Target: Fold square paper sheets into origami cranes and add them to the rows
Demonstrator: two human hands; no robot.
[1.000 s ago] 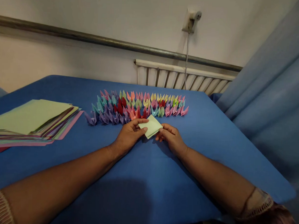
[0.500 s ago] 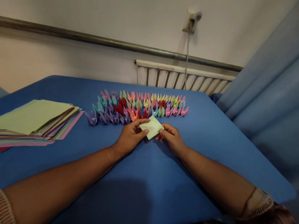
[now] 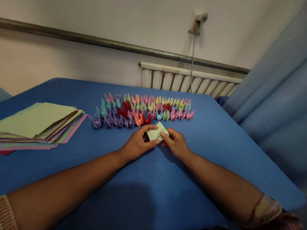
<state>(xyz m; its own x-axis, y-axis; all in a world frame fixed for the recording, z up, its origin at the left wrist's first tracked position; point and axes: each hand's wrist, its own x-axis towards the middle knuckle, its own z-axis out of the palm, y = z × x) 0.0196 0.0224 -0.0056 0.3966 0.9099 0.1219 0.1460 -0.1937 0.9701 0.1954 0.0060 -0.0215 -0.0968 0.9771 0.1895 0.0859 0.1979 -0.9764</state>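
Note:
A small folded piece of pale green paper point(image 3: 156, 132) sits between both hands just above the blue table point(image 3: 151, 182). My left hand point(image 3: 138, 143) curls round its left side, thumb under and fingers over the top edge. My right hand point(image 3: 176, 142) pinches its right edge with fingertips. Directly behind the paper stand rows of several small folded paper figures point(image 3: 143, 109) in purple, teal, red, pink, yellow and green.
A stack of coloured paper sheets point(image 3: 36, 124), pale green on top, lies at the table's left. A radiator point(image 3: 187, 81) and a wall rail run behind the table. A blue curtain point(image 3: 282, 92) hangs at the right.
The green paper has been folded smaller and tilted up. Both hands have closed in nearer each other around it, with the left fingers now arched over its top.

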